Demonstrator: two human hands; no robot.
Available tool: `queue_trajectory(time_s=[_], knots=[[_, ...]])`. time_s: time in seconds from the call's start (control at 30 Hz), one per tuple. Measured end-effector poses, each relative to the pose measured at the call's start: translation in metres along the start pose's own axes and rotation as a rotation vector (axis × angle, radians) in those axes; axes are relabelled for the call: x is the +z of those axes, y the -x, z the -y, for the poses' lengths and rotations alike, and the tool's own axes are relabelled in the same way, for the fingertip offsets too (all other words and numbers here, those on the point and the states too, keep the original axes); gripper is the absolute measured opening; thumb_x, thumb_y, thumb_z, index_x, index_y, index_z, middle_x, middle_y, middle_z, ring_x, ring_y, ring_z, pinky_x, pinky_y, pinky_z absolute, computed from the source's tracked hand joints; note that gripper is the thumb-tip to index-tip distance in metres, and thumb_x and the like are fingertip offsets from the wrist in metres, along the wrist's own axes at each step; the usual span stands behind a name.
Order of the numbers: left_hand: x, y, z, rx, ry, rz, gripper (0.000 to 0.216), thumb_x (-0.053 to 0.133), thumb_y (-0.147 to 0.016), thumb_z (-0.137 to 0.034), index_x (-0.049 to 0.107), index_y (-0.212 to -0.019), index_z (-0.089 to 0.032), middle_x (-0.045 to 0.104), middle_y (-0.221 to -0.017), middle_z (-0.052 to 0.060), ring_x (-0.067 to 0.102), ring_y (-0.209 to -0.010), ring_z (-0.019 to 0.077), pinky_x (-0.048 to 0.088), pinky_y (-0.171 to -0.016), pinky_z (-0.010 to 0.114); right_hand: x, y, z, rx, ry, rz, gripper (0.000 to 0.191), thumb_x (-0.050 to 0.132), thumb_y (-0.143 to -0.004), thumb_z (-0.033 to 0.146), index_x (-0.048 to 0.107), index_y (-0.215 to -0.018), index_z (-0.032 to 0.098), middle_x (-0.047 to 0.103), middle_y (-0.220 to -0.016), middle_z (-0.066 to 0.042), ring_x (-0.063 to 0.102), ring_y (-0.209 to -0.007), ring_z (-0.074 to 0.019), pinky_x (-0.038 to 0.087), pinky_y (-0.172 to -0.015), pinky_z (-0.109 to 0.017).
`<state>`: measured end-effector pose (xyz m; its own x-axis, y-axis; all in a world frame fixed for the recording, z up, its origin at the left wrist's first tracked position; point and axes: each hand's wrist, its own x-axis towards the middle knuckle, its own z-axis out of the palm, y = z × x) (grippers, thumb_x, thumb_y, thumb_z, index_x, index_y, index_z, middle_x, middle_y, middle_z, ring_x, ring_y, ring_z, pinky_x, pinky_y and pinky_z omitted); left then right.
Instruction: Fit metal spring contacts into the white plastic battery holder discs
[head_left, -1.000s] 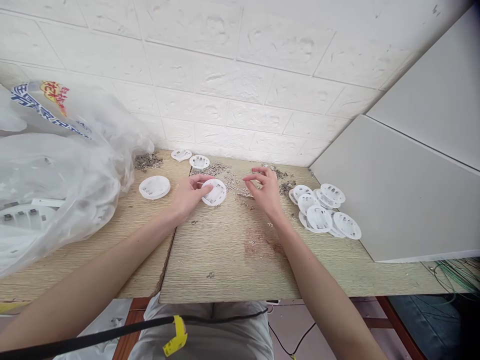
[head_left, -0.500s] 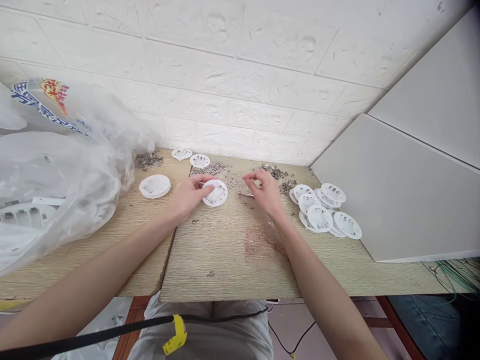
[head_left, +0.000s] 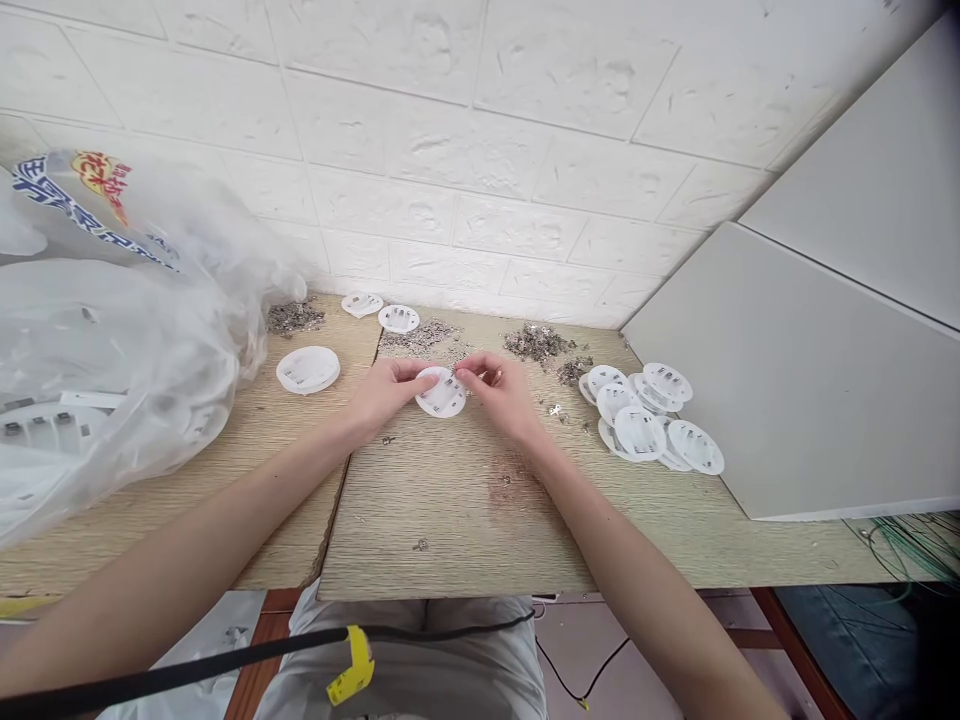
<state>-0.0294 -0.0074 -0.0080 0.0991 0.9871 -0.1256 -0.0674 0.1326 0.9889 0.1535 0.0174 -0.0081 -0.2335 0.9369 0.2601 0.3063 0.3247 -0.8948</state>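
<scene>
My left hand (head_left: 382,395) grips a round white plastic disc (head_left: 441,393) by its left edge, just above the wooden table (head_left: 450,500). My right hand (head_left: 501,392) is at the disc's right edge, thumb and forefinger pinched together on something too small to make out. Heaps of small metal clips (head_left: 534,343) lie just beyond the hands. A pile of several similar white discs (head_left: 651,418) sits to the right of my right hand.
A large clear plastic bag (head_left: 112,330) holding white parts fills the left side. One white disc (head_left: 308,369) lies left of my hands and two more discs (head_left: 382,311) lie near the brick wall. A grey board (head_left: 795,380) leans at the right. Loose clips dot the table.
My right hand has moved left from the clip heap to the disc, with its fingers pinched. My left hand has kept hold of the disc and shifted it slightly right.
</scene>
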Motion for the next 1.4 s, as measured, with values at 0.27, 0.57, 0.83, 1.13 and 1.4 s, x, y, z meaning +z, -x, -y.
queue_trajectory(time_s=[0.27,0.57,0.83,1.13,1.4], knots=[[0.0065,0.0050,-0.0037,0.008,0.138,0.131,0.044,0.089,-0.060,-0.040,0.078,-0.096,-0.016,0.077,-0.097,0.010,0.068,-0.094,0.0230,0.049,-0.095,0.040,0.0086,0.0042,-0.0038,-0.101,0.159,-0.080,0.010,0.056,-0.086,0.029,0.062,-0.085,0.021,0.067,-0.090,-0.005,0.058,-0.080,-0.0179,0.046,-0.071,-0.033],[0.0101,0.0057,-0.0058,0.031,0.157,0.130,0.045,0.090,-0.058,-0.039,0.079,-0.096,-0.018,0.077,-0.100,0.009,0.068,-0.096,0.0233,0.049,-0.096,0.040,0.0067,0.0038,-0.0049,-0.137,0.220,-0.097,0.011,0.056,-0.087,0.029,0.055,-0.080,0.021,0.064,-0.086,-0.004,0.056,-0.077,-0.0170,0.045,-0.071,-0.032],[0.0081,0.0046,-0.0025,0.078,0.124,0.133,0.044,0.088,-0.063,-0.043,0.079,-0.099,-0.020,0.077,-0.103,0.008,0.068,-0.101,0.0255,0.048,-0.101,0.042,0.0093,0.0031,-0.0081,-0.045,0.140,-0.062,0.013,0.054,-0.089,0.033,0.053,-0.082,0.022,0.063,-0.087,-0.005,0.058,-0.082,-0.0185,0.046,-0.071,-0.032],[0.0065,0.0046,-0.0012,0.086,0.080,0.118,0.043,0.084,-0.067,-0.048,0.078,-0.100,-0.021,0.077,-0.102,0.007,0.068,-0.099,0.0240,0.049,-0.098,0.038,0.0109,0.0043,-0.0060,-0.114,0.202,-0.092,0.011,0.052,-0.089,0.029,0.051,-0.082,0.022,0.063,-0.084,-0.004,0.057,-0.077,-0.0172,0.045,-0.070,-0.032],[0.0083,0.0072,-0.0046,0.098,0.024,0.096,0.050,0.089,-0.058,-0.047,0.078,-0.100,-0.022,0.077,-0.103,0.007,0.068,-0.103,0.0272,0.050,-0.097,0.041,0.0118,0.0055,-0.0093,-0.127,0.238,-0.081,0.012,0.054,-0.088,0.030,0.051,-0.081,0.021,0.062,-0.083,-0.004,0.057,-0.077,-0.0173,0.044,-0.070,-0.032]])
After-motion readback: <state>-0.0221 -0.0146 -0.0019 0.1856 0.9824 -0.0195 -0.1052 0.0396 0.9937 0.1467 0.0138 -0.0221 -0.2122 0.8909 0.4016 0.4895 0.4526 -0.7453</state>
